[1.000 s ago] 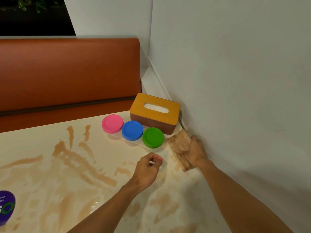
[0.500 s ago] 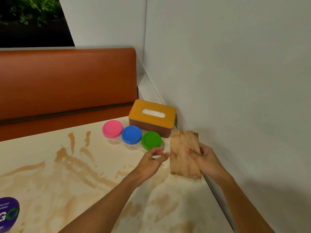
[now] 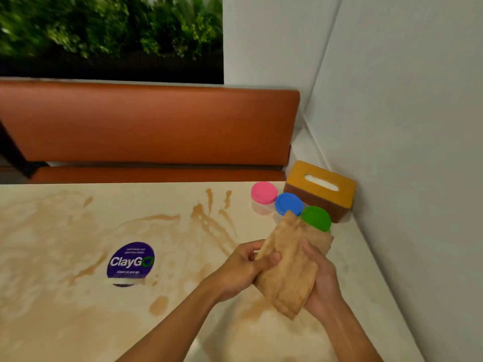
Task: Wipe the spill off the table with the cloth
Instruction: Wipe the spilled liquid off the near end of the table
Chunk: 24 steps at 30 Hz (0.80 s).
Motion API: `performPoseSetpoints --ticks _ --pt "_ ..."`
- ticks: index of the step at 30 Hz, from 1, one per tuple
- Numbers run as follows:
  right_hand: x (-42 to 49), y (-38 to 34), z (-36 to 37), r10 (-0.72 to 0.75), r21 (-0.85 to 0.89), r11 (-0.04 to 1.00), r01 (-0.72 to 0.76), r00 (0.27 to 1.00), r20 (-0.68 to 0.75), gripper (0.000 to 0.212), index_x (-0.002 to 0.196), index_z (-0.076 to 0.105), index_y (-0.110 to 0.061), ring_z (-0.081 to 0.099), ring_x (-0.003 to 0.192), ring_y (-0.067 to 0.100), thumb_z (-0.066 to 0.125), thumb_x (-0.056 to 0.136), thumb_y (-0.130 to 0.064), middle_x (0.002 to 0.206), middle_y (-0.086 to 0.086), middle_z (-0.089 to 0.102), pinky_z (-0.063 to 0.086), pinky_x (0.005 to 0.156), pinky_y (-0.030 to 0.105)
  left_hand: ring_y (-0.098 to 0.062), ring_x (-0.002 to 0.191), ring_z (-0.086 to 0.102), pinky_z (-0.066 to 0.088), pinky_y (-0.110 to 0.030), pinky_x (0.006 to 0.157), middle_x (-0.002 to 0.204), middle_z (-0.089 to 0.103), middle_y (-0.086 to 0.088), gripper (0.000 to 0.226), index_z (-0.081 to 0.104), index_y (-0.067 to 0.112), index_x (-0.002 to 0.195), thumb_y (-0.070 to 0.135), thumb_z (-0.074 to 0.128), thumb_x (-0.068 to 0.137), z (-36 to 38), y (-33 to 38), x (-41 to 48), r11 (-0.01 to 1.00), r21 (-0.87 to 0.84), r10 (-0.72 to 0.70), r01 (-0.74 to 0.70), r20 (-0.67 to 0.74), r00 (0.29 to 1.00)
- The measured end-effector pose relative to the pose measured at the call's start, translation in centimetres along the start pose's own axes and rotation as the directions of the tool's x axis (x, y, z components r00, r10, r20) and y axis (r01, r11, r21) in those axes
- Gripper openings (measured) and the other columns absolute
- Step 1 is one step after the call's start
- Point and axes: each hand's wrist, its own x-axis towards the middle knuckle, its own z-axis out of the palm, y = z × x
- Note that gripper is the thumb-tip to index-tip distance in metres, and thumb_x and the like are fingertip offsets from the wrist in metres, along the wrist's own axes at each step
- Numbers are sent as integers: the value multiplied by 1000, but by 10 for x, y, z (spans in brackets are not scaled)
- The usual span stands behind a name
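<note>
A folded tan cloth [image 3: 290, 265] is held above the table's right side, between both hands. My left hand [image 3: 243, 270] grips its left edge with the thumb on top. My right hand [image 3: 320, 280] cups its right side from beneath. Brown spill streaks [image 3: 209, 223] and smears spread over most of the cream table [image 3: 65, 322], from the far middle to the near edge, including a blob [image 3: 158, 305] near my left forearm.
Pink [image 3: 264, 192], blue [image 3: 288, 203] and green [image 3: 316, 218] lidded tubs stand by an orange tissue box [image 3: 320, 189] in the far right corner. A purple round sticker [image 3: 130, 260] lies on the table. An orange bench [image 3: 146, 126] runs behind; a white wall [image 3: 405, 178] borders the right.
My right hand lifted the cloth off the table by the wall and brought it toward me. My left hand closed in and took its left edge. The view swung left.
</note>
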Motion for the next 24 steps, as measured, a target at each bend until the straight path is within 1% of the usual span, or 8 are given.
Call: performPoseSetpoints --ticks 4,7,10,13,15,18,21,24 --pt "19 46 57 87 -62 995 -77 980 181 51 129 60 -7 60 117 39 64 84 -30 128 24 61 50 91 53 -28 95 68 54 -37 83 102 72 -13 24 70 13 106 32 62 94 -50 0 -49 1000 24 18 -15 -130 991" --pt "35 89 114 100 -270 961 -60 986 136 42 127 62 -9 62 117 36 64 89 -28 127 20 63 53 89 50 -26 97 70 56 -36 83 103 74 -10 25 70 13 107 33 60 94 -101 -5 -96 1000 21 27 -22 -280 960" --pt "48 141 169 67 -407 913 -24 994 91 34 123 64 -12 68 107 32 62 92 -27 117 13 70 55 86 48 -24 93 71 58 -38 84 98 74 -8 28 70 13 105 38 61 93 -155 -15 -146 998 48 53 -36 -435 899" --pt "60 196 220 26 -513 858 11 997 66 27 118 64 -11 72 97 30 60 94 -22 107 12 74 59 75 43 -18 77 69 55 -30 71 92 73 -3 19 70 16 99 31 61 94 -216 -28 -204 997 74 58 -16 -597 800" --pt "66 225 243 12 -575 818 14 999 41 23 116 64 -13 72 96 28 61 94 -20 105 10 74 58 74 39 -16 76 70 52 -24 66 94 74 0 12 70 16 98 24 60 95 -253 -36 -236 996 87 60 -3 -661 748" --pt "77 277 285 -4 -684 728 44 998 59 21 113 63 -20 69 101 26 61 94 -14 107 6 72 56 80 38 -12 75 68 47 -11 60 94 73 -1 10 70 15 96 17 60 94 -317 -46 -291 986 165 101 33 -736 670" --pt "88 324 325 -24 -815 561 150 986 164 25 106 60 -33 67 101 19 56 94 -11 105 -3 70 55 84 34 -8 76 64 47 -11 64 94 71 5 12 70 20 92 17 59 95 -373 -50 -337 961 255 133 111 -771 623" --pt "101 355 358 0 -856 447 260 957 291 28 107 56 -34 65 101 11 52 96 -10 104 -10 67 51 75 16 2 62 60 45 -9 57 95 69 8 11 69 24 92 20 59 95 -419 -50 -366 938 308 159 159 -790 593"
